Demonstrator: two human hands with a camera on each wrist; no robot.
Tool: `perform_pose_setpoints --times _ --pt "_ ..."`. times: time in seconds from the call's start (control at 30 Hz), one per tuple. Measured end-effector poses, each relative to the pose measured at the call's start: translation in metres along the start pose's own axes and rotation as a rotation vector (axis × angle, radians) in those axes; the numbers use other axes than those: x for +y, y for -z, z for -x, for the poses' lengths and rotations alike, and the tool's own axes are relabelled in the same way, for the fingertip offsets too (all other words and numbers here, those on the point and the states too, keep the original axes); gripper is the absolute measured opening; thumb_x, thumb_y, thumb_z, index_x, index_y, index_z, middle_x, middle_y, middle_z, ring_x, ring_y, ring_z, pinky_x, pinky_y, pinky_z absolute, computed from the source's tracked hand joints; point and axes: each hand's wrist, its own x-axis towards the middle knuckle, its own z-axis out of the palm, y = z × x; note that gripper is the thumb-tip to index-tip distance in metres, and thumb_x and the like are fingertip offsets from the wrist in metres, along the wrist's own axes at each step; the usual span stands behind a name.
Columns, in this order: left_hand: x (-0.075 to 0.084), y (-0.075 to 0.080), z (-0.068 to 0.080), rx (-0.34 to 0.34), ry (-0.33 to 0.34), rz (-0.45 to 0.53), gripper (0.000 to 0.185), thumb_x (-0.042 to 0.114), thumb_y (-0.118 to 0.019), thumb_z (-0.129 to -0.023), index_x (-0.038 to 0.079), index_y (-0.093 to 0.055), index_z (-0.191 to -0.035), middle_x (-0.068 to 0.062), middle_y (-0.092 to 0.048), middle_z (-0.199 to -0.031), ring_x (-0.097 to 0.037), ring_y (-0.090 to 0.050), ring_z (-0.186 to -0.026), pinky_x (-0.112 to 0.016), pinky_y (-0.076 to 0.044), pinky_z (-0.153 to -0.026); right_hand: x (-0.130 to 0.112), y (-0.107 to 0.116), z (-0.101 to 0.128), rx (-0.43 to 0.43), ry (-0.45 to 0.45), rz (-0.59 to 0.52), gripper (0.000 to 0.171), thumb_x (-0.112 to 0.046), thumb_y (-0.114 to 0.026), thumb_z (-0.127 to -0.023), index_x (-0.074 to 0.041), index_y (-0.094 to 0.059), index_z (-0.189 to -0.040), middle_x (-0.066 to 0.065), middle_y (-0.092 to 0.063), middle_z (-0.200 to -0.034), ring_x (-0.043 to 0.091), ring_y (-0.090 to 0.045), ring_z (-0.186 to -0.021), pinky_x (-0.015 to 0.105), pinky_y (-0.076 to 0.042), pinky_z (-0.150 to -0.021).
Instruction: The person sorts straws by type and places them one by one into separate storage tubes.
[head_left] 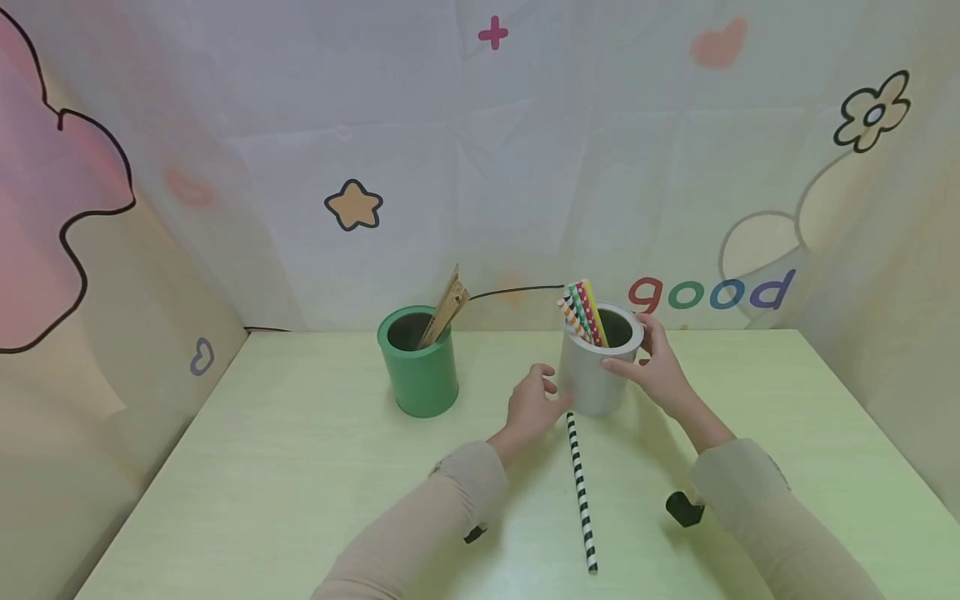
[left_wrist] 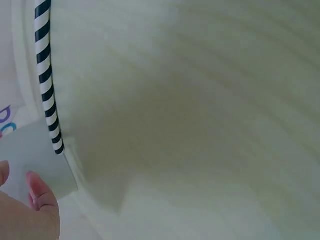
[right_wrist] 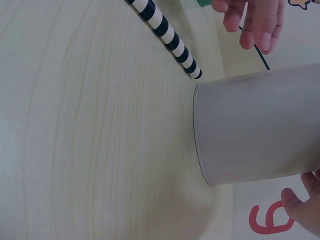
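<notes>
Steady cup [head_left: 600, 367] on bench [head_left: 300, 467] with right hand [head_left: 656, 367] curled round rim; left hand [head_left: 531, 408], loosely spread, seemingly just touching. Pinch striped straw [head_left: 581, 492] near cup base.

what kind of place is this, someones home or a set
Probably a staged tabletop set rather than a home: a pale table walled by a creased cartoon backdrop, with only a green cup, a grey cup and a striped straw.
</notes>
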Motion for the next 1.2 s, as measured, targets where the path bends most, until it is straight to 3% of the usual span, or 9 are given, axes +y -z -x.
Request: perform_pose_setpoints --times 0.43,0.77,1.2 --pt "-0.01 -0.02 0.016 -0.128 0.075 -0.067 0.055 0.029 -0.072 -0.073 0.012 -0.044 -0.117 -0.001 -0.056 -0.09 -0.013 -0.05 -0.075 -0.027 -0.045 -0.068 -0.001 0.0 0.0 -0.002 0.001 -0.003 0.09 -0.028 -0.068 -0.077 -0.009 -0.004 -0.139 0.019 -0.023 -0.141 0.038 -0.02 -0.13 0.065 -0.019 -0.098" --pt "-0.017 -0.027 0.021 -0.159 0.016 -0.21 0.065 0.034 -0.076 -0.066 0.012 -0.044 -0.118 0.003 -0.052 -0.078 -0.011 -0.046 -0.066 -0.022 -0.04 -0.058 -0.002 0.0 0.0 -0.001 0.005 -0.006 0.09 -0.027 -0.067 -0.078 -0.008 -0.004 -0.139 0.02 -0.023 -0.14 0.038 -0.02 -0.13 0.065 -0.019 -0.098" --pt "-0.018 -0.012 0.025 -0.21 -0.027 -0.252 0.059 0.027 -0.077 -0.065 0.011 -0.046 -0.113 0.004 -0.053 -0.072 -0.009 -0.047 -0.062 -0.019 -0.038 -0.055 -0.001 0.001 -0.001 -0.005 -0.009 -0.004 0.092 -0.029 -0.068 -0.077 -0.01 -0.003 -0.139 0.019 -0.021 -0.142 0.037 -0.019 -0.131 0.064 -0.019 -0.099"
